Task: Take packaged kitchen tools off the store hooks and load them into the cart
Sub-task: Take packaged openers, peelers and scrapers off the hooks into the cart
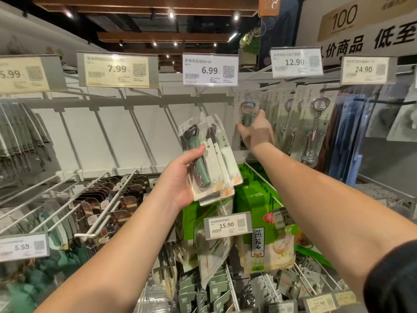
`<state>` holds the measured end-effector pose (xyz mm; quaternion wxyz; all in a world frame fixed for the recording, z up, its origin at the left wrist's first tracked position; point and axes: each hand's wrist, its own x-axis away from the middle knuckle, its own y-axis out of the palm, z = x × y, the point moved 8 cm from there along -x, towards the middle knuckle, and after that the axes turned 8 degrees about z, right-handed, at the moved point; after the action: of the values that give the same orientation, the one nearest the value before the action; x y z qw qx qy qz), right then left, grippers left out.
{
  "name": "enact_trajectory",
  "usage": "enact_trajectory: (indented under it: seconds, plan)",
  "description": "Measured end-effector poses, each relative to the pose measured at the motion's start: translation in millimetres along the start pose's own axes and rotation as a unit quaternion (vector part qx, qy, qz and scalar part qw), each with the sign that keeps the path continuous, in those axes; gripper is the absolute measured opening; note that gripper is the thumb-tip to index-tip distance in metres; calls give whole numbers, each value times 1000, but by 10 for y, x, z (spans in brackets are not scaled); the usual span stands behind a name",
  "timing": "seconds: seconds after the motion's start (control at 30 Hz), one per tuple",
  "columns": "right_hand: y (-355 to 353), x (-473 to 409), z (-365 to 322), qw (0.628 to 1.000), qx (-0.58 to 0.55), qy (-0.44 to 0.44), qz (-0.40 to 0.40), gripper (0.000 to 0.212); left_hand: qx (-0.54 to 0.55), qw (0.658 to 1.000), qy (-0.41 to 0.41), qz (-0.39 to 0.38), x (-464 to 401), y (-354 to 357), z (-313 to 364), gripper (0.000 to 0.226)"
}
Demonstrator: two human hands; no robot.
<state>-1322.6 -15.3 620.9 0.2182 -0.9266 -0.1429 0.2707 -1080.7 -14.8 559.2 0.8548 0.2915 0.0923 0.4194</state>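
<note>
My left hand (180, 177) grips a fanned stack of carded green-handled bottle openers (208, 159), held up in front of the white back panel. My right hand (256, 129) reaches up to a hook under the 12.90 tag and grips another carded green bottle opener (246, 109) that still hangs there. More cards of the same kind hang behind it on that hook. No cart shows in view.
Packaged metal corkscrews (316, 125) hang right of my right hand. Bare white hooks (103, 136) stick out from the panel on the left under the 7.99 tag (117, 70) and 6.99 tag (209, 68). Green steamer-cloth packs (266, 233) and dark packs (117, 199) hang below.
</note>
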Motion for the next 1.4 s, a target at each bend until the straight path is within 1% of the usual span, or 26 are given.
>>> enact_trajectory:
  seconds: [0.1,0.2,0.23,0.27,0.3,0.37,0.43,0.47,0.53,0.63,0.7,0.87,1.0,1.1,1.17,1.2,1.23,1.27,1.33,1.4]
  plan:
    - [-42,32,-5,1000,18,-6,-3,72,4,1000,-5,-1,-5,-9,-22,17]
    - [-116,140,-4,996,82,-2,-19,88,4,1000,-14,-8,8,2,-51,14]
    - [-152,187,-7,994,102,-9,-25,90,4,1000,-14,-9,15,0,-55,14]
    - [-212,253,-20,995,90,-19,-27,88,2,1000,-14,-10,20,-7,-59,16]
    - [-272,339,-26,998,51,-25,-34,82,1,1000,-14,-12,32,-16,-62,20]
    - [-391,563,-23,996,-52,-36,-56,61,0,1000,-13,-19,57,-37,-70,25]
    - [-475,861,10,981,-159,-28,-106,43,3,1000,-11,-26,84,-56,-81,29]
    - [-488,1023,37,969,-205,-17,-140,41,4,999,-12,-29,99,-61,-93,30]
    - [-463,1295,159,951,-242,9,-191,40,5,999,-17,-37,132,-43,-127,31]
    - [-383,1562,362,942,-246,42,-223,34,10,998,-32,-46,174,-12,-222,27]
    - [-361,1620,434,937,-261,64,-224,33,4,998,-36,-44,182,-10,-285,27]
    - [-441,1625,398,945,-249,41,-206,38,-19,998,-47,-49,202,42,-422,45]
    - [-473,1586,460,947,-267,48,-171,30,-33,997,-41,-57,191,91,-453,55]
    - [-537,1564,499,951,-270,46,-144,21,-41,997,-31,-65,190,125,-437,48]
    - [-584,1531,554,953,-266,57,-134,23,-45,997,-19,-66,184,134,-398,38]
    - [-605,1508,580,952,-268,62,-134,27,-46,997,-13,-63,177,131,-372,36]
    - [-635,1488,591,950,-274,66,-134,31,-48,997,-8,-59,161,116,-346,34]
    - [-672,1473,592,947,-284,66,-133,30,-50,997,-4,-56,145,104,-321,35]
    - [-750,1436,601,939,-312,64,-129,22,-48,997,-1,-53,112,81,-278,35]
    - [-817,1412,610,927,-345,75,-127,21,-40,998,0,-55,83,80,-241,36]
